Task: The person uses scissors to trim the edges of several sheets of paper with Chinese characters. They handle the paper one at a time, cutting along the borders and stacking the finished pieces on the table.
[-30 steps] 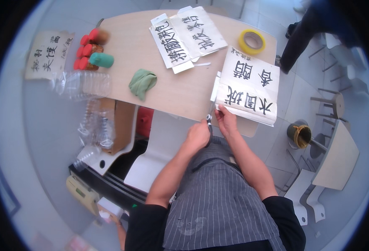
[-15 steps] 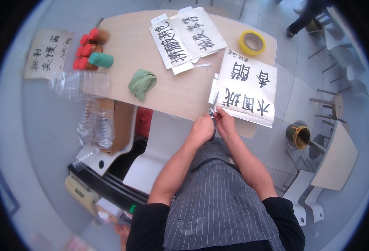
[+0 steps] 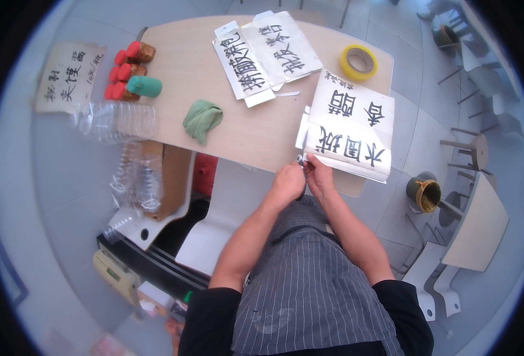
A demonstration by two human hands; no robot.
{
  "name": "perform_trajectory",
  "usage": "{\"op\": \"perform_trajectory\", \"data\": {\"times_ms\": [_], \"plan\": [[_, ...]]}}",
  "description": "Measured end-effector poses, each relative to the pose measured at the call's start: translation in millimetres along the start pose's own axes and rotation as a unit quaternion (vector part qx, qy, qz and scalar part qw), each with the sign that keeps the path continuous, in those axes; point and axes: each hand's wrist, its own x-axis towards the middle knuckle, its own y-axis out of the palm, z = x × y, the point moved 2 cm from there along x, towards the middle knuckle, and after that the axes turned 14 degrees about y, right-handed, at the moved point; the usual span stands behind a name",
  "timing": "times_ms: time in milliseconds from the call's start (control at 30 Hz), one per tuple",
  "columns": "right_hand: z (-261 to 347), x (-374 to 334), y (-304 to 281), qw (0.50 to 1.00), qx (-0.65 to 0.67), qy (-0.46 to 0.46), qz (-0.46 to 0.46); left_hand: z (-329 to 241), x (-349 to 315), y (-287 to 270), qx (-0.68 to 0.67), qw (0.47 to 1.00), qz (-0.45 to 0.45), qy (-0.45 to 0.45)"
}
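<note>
At the table's near edge my left hand [image 3: 288, 183] is closed round the dark handles of a pair of scissors [image 3: 300, 159]; only the pivot area and part of a handle show. Close beside it, my right hand [image 3: 319, 174] pinches the near left corner of a white cardboard sheet [image 3: 351, 124] with large black brush writing. That sheet has folded flaps on its left and near sides and reaches past the table's right edge. The blades are mostly hidden between my hands, so I cannot tell whether they touch the card.
On the table [image 3: 250, 136] lie another lettered cardboard [image 3: 286, 47], a roll of yellow tape [image 3: 358, 62], and a green cloth [image 3: 202, 118]. Red-lidded jars [image 3: 140, 52] and a teal bottle [image 3: 144, 86] stand at left. Clear plastic containers [image 3: 119, 118] and a bin [image 3: 423, 193] flank the table.
The lettered sheet in my right hand has shifted very slightly. My hands stay almost in place. A person walking at the far right has moved away toward the frame's edge.
</note>
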Motion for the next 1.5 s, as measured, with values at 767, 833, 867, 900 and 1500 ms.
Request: {"op": "perform_trajectory", "data": {"times_ms": [767, 833, 867, 900, 1500], "plan": [[-1, 3, -3, 1.000, -0.004, 0.009, 0.010, 6, 7, 8, 0.027, 0.998, -0.049, 0.035], [0, 2, -2, 1.000, -0.004, 0.009, 0.009, 10, 10, 9, 0.013, 0.999, -0.034, 0.033], [0, 1, -2, 1.000, -0.010, 0.003, 0.010, 10, 10, 8, 0.006, 0.999, -0.026, 0.032], [0, -1, -2, 1.000, -0.015, -0.004, 0.012, 9, 11, 7, 0.002, 0.999, -0.018, 0.027], [0, -10, 8, 0.998, -0.037, -0.032, 0.027, -7, 15, -3, 0.009, 1.000, -0.023, 0.008]]}}
